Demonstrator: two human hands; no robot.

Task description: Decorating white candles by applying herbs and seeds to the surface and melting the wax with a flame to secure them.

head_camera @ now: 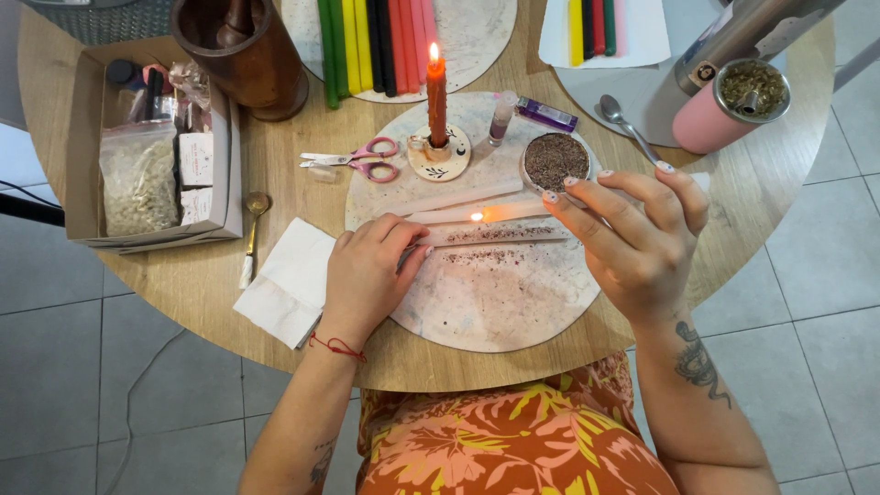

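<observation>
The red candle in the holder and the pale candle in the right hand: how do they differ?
The red candle stands upright in its round holder; the pale candle lies near level, held by the right hand. The red candle is dark red, the pale candle whitish. The red candle stands untouched. Both are lit.

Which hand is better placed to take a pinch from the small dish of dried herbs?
Right. The right hand hovers beside the dish of dried herbs; the left hand presses on the pale candle.
</observation>
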